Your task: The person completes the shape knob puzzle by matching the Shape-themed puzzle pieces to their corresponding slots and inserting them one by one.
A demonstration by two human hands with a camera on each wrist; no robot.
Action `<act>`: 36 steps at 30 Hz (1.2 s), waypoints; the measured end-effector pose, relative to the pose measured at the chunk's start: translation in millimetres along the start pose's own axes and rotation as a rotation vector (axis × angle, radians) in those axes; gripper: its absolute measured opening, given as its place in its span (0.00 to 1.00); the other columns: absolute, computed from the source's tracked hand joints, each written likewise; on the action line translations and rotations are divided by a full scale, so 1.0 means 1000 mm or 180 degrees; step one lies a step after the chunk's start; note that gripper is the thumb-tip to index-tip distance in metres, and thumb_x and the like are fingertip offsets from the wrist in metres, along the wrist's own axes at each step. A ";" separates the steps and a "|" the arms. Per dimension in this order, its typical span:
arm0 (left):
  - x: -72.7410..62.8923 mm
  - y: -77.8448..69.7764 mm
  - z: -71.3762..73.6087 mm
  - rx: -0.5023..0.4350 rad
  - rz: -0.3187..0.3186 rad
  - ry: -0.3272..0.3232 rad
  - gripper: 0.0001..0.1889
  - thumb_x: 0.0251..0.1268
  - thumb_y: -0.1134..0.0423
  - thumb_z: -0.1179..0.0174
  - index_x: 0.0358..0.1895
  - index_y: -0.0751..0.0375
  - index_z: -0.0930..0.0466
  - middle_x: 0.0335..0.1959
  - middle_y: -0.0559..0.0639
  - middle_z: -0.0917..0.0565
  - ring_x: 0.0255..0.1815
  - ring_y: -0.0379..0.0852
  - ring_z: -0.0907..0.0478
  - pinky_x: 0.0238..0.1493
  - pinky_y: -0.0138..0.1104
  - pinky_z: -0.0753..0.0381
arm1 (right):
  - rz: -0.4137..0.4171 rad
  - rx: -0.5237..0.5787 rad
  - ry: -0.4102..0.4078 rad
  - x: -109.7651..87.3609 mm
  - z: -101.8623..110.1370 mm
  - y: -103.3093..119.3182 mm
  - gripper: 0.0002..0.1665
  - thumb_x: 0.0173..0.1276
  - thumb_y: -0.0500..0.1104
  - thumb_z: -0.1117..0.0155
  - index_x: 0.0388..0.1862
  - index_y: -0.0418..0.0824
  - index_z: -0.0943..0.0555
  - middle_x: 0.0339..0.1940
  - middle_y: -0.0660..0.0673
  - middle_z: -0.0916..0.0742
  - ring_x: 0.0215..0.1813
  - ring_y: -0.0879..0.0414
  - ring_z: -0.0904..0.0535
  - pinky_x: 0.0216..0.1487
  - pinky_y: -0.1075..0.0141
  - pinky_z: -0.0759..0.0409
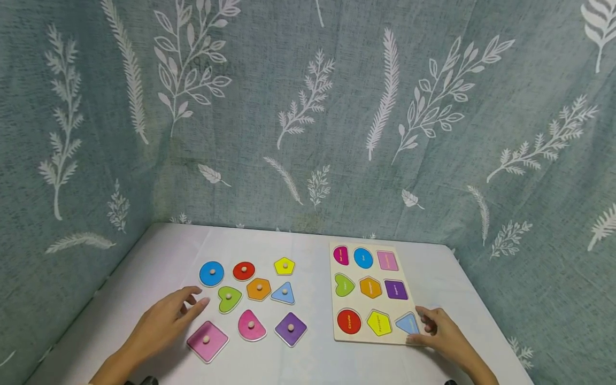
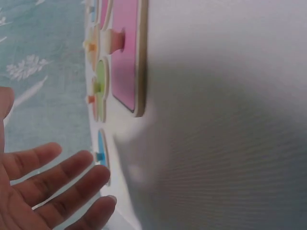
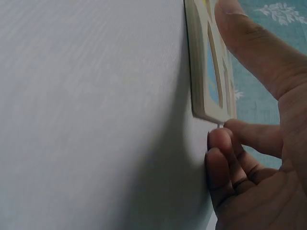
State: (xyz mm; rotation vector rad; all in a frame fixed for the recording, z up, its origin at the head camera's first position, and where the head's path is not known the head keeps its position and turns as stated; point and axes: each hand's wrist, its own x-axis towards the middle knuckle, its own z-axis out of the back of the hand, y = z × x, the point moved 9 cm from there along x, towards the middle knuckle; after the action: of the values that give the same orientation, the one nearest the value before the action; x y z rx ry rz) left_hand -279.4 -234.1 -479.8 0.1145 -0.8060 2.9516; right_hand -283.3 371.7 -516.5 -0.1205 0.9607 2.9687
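My left hand [image 1: 161,323] hovers with loosely spread fingers beside the knobbed puzzle pieces, holding nothing. Nearest to it are the green heart piece [image 1: 225,305] and the pink square piece [image 1: 214,348]. In the left wrist view, its fingers overlap the blue round piece [image 2: 101,143]. At the near right corner of the wooden puzzle board [image 1: 358,273], my right hand [image 1: 445,334] grips the edge. Seen from the right wrist, the thumb [image 3: 261,48] lies over the board's face and the forefinger is at its corner. Coloured shapes with printed words cover the board.
Other loose pieces lie left of the board: a red one [image 1: 238,275], an orange hexagon [image 1: 263,294], a yellow pentagon [image 1: 279,271], a blue triangle [image 1: 284,299], a magenta half round [image 1: 257,332] and a purple square [image 1: 284,320]. Leaf-patterned cloth [image 1: 308,176] walls the white table [image 1: 308,369].
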 end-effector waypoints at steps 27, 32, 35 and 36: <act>-0.017 -0.005 -0.021 -0.0137 -0.0394 0.0466 0.15 0.60 0.45 0.27 0.42 0.49 0.15 0.32 0.35 0.23 0.36 0.36 0.28 0.42 0.34 0.21 | 0.0088 0.0037 0.0207 0.001 -0.002 -0.009 0.57 0.46 0.52 0.12 0.72 0.30 0.27 0.38 0.46 0.29 0.40 0.53 0.33 0.37 0.66 0.30; -0.019 -0.006 -0.023 -0.0065 -0.0592 0.0502 0.16 0.56 0.43 0.25 0.40 0.47 0.14 0.32 0.34 0.25 0.36 0.34 0.30 0.42 0.33 0.22 | -0.0004 0.0088 0.0221 0.003 -0.003 -0.015 0.57 0.46 0.53 0.12 0.72 0.32 0.27 0.39 0.46 0.28 0.40 0.54 0.32 0.37 0.66 0.30; -0.019 -0.006 -0.025 -0.0071 -0.0704 0.0507 0.15 0.55 0.43 0.24 0.39 0.45 0.14 0.33 0.34 0.25 0.36 0.33 0.30 0.41 0.33 0.22 | -0.0053 0.0109 0.0215 0.003 -0.002 -0.016 0.58 0.45 0.53 0.11 0.72 0.32 0.27 0.39 0.46 0.28 0.40 0.53 0.32 0.37 0.66 0.30; -0.019 -0.007 -0.025 -0.0075 -0.0749 0.0499 0.15 0.54 0.43 0.24 0.38 0.45 0.14 0.33 0.33 0.25 0.36 0.33 0.30 0.41 0.32 0.23 | -0.0059 0.0094 0.0206 0.004 -0.001 -0.016 0.58 0.45 0.53 0.11 0.72 0.32 0.27 0.39 0.46 0.28 0.40 0.53 0.32 0.37 0.66 0.30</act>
State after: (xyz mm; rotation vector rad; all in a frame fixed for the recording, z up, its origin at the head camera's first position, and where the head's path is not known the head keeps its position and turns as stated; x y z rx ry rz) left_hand -261.4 -216.7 -499.8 -0.0224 -0.7490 2.6905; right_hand -286.1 383.4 -527.0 -0.2248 1.0039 2.9494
